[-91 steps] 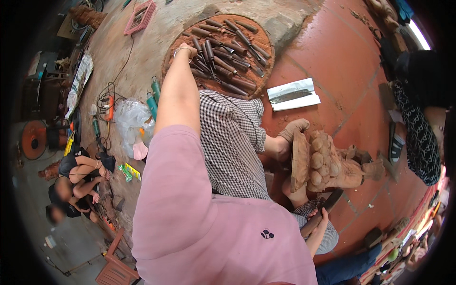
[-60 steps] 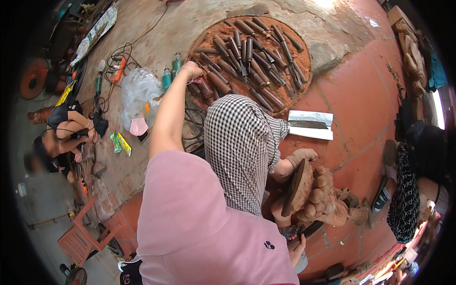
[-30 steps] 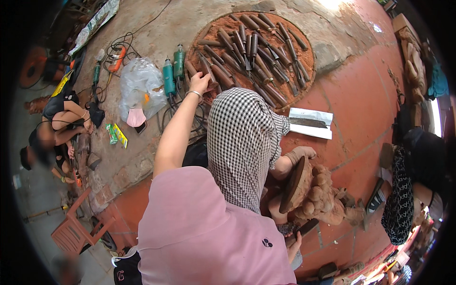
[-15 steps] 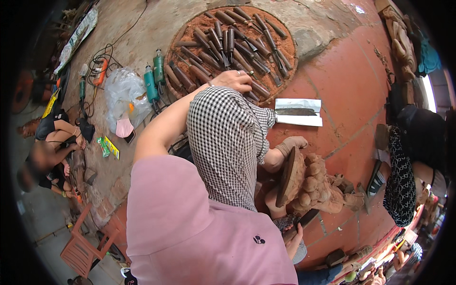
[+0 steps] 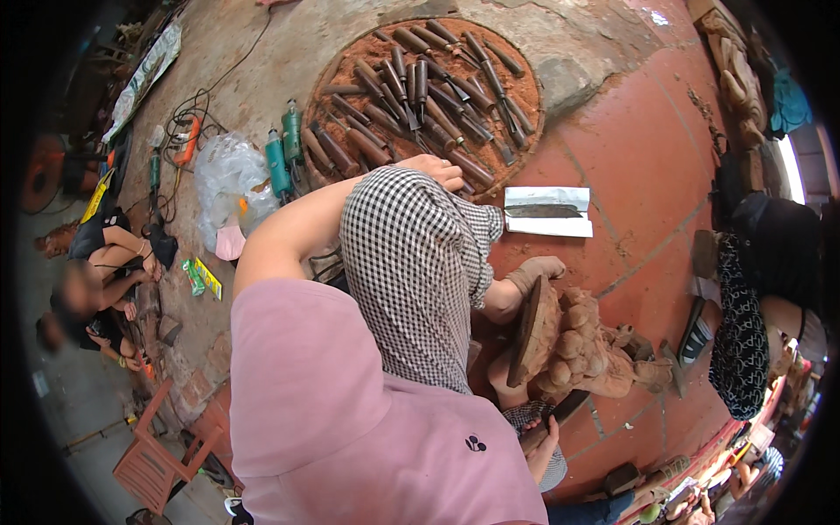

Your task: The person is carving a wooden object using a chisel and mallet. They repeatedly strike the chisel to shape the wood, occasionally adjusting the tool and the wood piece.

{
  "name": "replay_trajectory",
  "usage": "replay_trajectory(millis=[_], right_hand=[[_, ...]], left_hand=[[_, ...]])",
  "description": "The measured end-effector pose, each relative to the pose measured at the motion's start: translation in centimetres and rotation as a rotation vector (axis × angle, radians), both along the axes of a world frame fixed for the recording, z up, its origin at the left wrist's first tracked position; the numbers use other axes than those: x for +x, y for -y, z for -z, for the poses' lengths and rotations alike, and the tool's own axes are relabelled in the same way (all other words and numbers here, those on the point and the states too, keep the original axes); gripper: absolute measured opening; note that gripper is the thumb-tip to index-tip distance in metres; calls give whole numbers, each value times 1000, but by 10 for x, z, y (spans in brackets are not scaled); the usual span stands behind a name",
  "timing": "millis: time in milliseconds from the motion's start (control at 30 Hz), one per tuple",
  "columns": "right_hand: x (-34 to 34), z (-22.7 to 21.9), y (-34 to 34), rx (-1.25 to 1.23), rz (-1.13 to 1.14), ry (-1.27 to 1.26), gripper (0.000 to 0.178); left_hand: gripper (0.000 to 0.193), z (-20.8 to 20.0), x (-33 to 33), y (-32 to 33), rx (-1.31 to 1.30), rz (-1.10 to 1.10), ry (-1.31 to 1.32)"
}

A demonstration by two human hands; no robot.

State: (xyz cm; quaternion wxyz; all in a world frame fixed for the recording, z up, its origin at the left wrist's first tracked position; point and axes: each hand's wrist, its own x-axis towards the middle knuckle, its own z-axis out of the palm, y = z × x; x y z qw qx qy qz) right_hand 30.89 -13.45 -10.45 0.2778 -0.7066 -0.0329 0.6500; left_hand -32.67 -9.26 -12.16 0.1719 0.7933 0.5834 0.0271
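Note:
My left hand reaches over the near edge of a round tray of brown wood chips and chisels with dark wooden handles. Its fingers curl down among the handles; my checkered knee partly covers them, and what they hold is hidden. At lower right my right hand is closed round a long, dark wooden block. Beside my legs a carved wooden piece with rounded lumps and a flat base lies on the tiles. My foot is against its base.
A dark blade rests on white paper right of the tray. Green power tools, a plastic bag and cords are on the left. Another person sits farther left, above a red plastic chair. More carved wood stands at the right edge.
My left hand has drawn slightly back toward my knee, and its fingers show less. My right hand and the carved piece stay about where they were.

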Motion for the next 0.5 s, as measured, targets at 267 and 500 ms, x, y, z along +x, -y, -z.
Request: replay_trajectory(millis=[267,500], right_hand=[[48,41,2,-121,3,-147,31],[41,35,0,-86,-11,-45,30]], left_hand=[[46,-51,-12,-13,457,-477,254],[38,-63,-47,-66,408,-1111,1389]])
